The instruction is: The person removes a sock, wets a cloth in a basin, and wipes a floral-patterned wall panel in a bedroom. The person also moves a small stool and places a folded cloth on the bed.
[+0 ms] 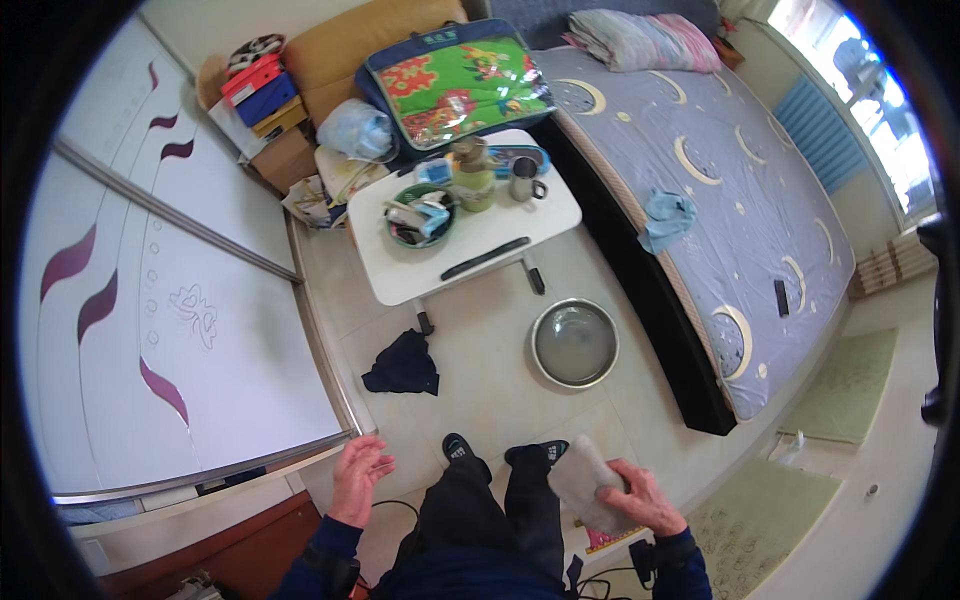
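A folded pale grey cloth [587,484] is gripped in my right hand [637,495], to the right of my legs. My left hand [360,478] is raised near the end of the sliding wardrobe door's track, fingers apart and holding nothing. On the tiled floor ahead of my feet stands a round metal basin [575,343] with cloudy water in it. A dark cloth [405,365] lies crumpled on the floor to the left of the basin.
Beyond the basin, a white folding table [360,232] bears a green basket [411,242], a jug [474,187] and a metal mug [523,180]. At right is a bed [720,247] with a light blue cloth [667,219] and a remote control [781,298]. Sliding doors [225,330] stand at left.
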Tool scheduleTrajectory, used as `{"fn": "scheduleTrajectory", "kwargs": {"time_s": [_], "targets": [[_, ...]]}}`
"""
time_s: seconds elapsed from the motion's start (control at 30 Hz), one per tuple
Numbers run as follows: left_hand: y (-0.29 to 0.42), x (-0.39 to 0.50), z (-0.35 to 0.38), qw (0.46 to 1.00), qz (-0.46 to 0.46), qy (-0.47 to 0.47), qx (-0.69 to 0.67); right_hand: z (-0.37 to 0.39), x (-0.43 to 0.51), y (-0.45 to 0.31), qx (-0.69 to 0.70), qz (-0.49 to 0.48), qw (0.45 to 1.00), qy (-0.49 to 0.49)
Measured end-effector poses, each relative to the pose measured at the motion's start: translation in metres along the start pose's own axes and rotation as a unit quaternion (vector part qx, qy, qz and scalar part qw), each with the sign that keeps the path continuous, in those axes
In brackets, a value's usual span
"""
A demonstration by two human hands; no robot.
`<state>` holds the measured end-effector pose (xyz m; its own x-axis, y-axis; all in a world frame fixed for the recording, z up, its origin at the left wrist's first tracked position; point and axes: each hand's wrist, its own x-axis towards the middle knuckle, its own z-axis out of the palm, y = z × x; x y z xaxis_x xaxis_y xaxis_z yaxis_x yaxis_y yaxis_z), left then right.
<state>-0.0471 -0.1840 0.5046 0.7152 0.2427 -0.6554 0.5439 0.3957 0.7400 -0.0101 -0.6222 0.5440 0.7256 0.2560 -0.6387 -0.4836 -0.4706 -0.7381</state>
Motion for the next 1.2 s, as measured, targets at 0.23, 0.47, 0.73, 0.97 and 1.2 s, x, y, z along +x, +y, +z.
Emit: {"fn": "scheduleTrajectory", "kwargs": {"time_s": [0.23, 0.47, 0.73, 0.97, 1.2], "targets": [[0.019, -0.032, -0.127, 0.989, 0.031, 0.12, -0.075, 0.057, 0.049, -0.034, 0.051, 0.027, 0.997, 0.043], [0.002, -0.059, -0.168, 0.981, 0.068, 0.146, -0.105, 0.086, 0.111, 0.005, 0.029, 0.021, 0.999, 0.019], [0.037, -0.007, -0.154, 0.993, 0.079, 0.081, 0.038, 0.112, 0.135, 0.093, 0.311, 0.052, 0.942, 0.119], [0.068, 0.015, -0.105, 0.997, 0.025, -0.03, 0.069, 0.095, 0.022, 0.117, 0.34, 0.13, 0.904, 0.226], [0.038, 0.022, -0.069, 0.997, -0.023, -0.037, 0.056, 0.053, -0.038, 0.123, 0.354, 0.128, 0.882, 0.284]]}}
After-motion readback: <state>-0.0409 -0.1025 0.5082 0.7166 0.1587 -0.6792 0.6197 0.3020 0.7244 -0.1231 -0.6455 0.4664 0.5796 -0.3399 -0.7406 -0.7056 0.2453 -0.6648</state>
